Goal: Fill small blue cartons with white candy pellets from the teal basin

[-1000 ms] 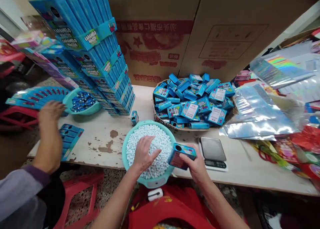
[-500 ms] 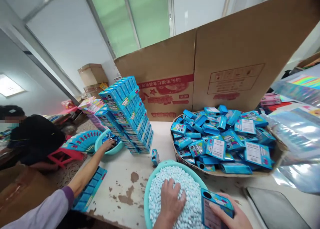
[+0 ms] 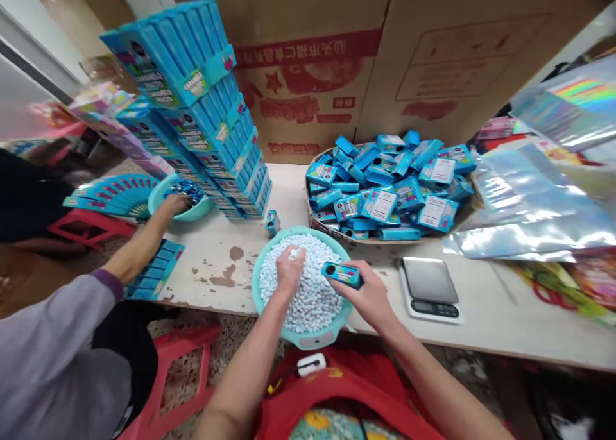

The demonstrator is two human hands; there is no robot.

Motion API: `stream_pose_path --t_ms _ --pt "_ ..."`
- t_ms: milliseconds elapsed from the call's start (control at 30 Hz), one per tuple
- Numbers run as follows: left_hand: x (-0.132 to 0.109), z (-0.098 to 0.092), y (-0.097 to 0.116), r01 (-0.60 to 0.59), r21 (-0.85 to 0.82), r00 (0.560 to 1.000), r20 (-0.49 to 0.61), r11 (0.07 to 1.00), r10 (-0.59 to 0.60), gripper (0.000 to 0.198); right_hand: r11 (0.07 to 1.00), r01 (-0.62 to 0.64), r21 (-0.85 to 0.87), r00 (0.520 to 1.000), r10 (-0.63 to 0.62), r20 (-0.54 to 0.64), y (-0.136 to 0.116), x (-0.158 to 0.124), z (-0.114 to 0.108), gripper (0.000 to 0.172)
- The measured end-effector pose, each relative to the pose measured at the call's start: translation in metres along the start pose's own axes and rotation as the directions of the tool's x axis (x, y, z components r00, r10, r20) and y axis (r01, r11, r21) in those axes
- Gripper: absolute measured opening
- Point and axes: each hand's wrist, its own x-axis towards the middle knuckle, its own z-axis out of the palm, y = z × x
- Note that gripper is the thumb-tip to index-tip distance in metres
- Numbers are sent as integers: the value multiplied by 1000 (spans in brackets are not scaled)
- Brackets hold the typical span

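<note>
A turquoise basin [image 3: 260,260] full of small pale candies [image 3: 312,299] stands at the table's front edge. Inside it, my left hand [image 3: 290,270] is curled closed, with a few pale pieces showing at the fingers. My right hand [image 3: 373,292] grips a small blue candy box [image 3: 342,274] above the basin's right side. A round dark opening shows on the face turned up. Just behind the basin, another blue box [image 3: 273,222] stands upright on the table.
Many blue boxes [image 3: 380,204] fill a cardboard tray beyond the basin. Stacked blue cartons [image 3: 202,106] rise at left. A digital scale [image 3: 430,289] sits on the right, near silvery bags [image 3: 543,203]. A co-worker's hand [image 3: 176,204] reaches into a smaller turquoise bowl [image 3: 199,210].
The view has tilted down, bringing the scale and my lap into sight. My left hand has gone from spread fingers on the candies to a closed grasp. My right hand keeps the box.
</note>
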Motion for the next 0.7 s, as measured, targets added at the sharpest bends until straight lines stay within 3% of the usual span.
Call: stream_pose_path --t_ms 100,233,367,567,700 --pt "-8 8 28 74 -247 997 54 966 -62 24 989 116 -91 993 -114 29 -7 4 7 28" --pt "-16 17 51 167 -542 986 109 824 -128 23 951 222 -217 972 -199 121 -17 8 19 28" --pt "-17 20 52 148 -585 989 75 797 -129 27 922 264 -282 961 -227 156 -21 10 27 28" --pt "-13 27 58 66 -538 998 46 840 -49 27 924 272 -269 957 -230 178 -23 19 24 32" --pt "-8 33 67 66 -551 998 33 832 -57 30 954 233 -187 971 -217 101 -25 28 20 31"
